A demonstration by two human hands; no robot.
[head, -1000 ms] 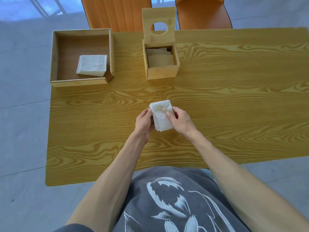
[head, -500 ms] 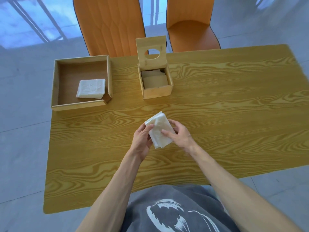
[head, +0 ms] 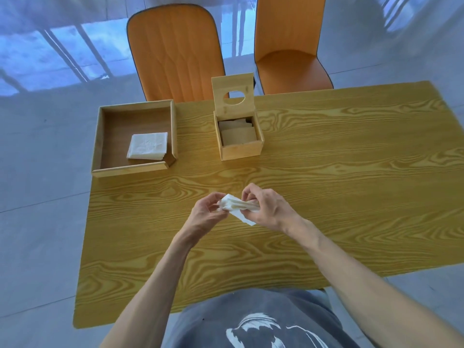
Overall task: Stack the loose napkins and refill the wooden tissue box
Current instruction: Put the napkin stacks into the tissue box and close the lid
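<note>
Both hands hold a small stack of white napkins (head: 237, 208) above the middle of the wooden table (head: 326, 184). My left hand (head: 207, 214) pinches its left corner, and my right hand (head: 267, 209) grips its right side from above. The stack is tilted edge-on, its layers showing. Beyond it stands the wooden tissue box (head: 241, 139), its lid with a round hole tipped up at the back and several napkins lying inside. A second napkin pile (head: 148, 146) rests in the open wooden tray (head: 108, 146) at the far left.
Two orange chairs (head: 175, 51) stand beyond the table's far edge. The tray overhangs the table's left edge slightly. Grey tiled floor surrounds the table, whose near edge is by my torso.
The held napkin stack has turned from lying flat to tilted edge-on between my hands. The camera has tipped up, showing more of the chairs.
</note>
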